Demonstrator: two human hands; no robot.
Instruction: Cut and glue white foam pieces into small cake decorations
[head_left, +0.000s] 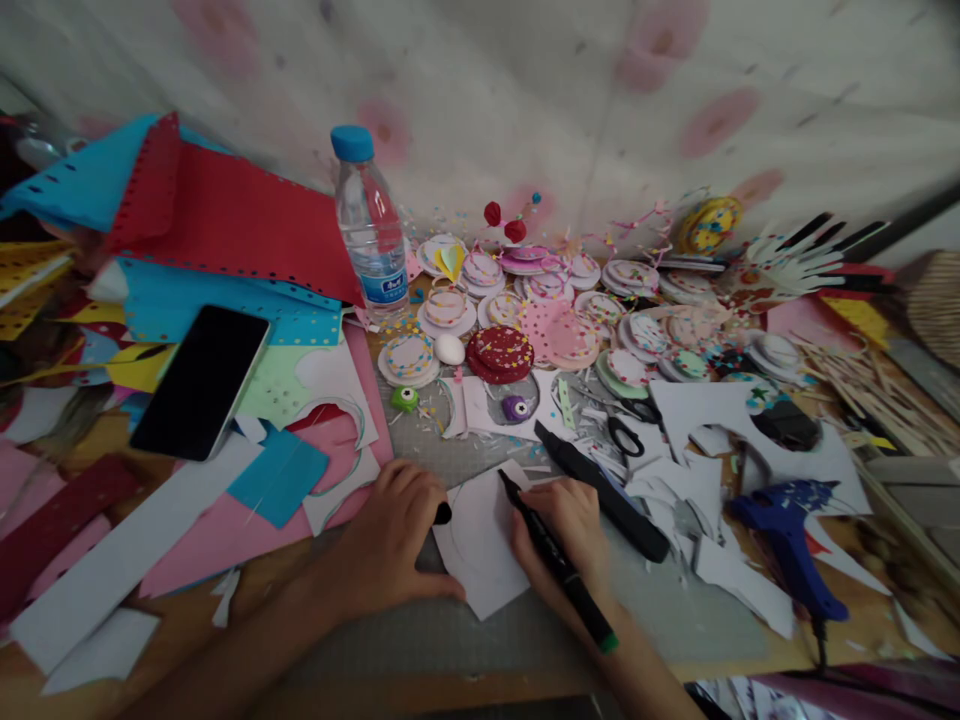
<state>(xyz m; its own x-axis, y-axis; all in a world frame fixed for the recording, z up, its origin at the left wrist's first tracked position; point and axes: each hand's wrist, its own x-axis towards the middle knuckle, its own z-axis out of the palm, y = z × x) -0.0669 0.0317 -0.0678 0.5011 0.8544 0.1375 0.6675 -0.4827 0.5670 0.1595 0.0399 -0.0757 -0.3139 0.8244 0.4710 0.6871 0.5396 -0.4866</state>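
Observation:
On a grey cutting mat (375, 645) lies a piece of white paper (480, 550) with a faint curved line on it. My right hand (566, 530) grips a black marker (562, 570) with a green end, its tip at the paper's upper part. My left hand (401, 535) rests at the paper's left edge, thumb stretched along the lower side, fingers curled around a small black cap (443, 513). To the right of the paper is a black cutter (607, 495).
A blue glue gun (791, 540) and black scissors (625, 436) lie right, among white scraps. Behind stand a water bottle (371, 235) and many decorated paper discs (500, 353). A phone (201, 383) and coloured sheets (240, 215) are at left.

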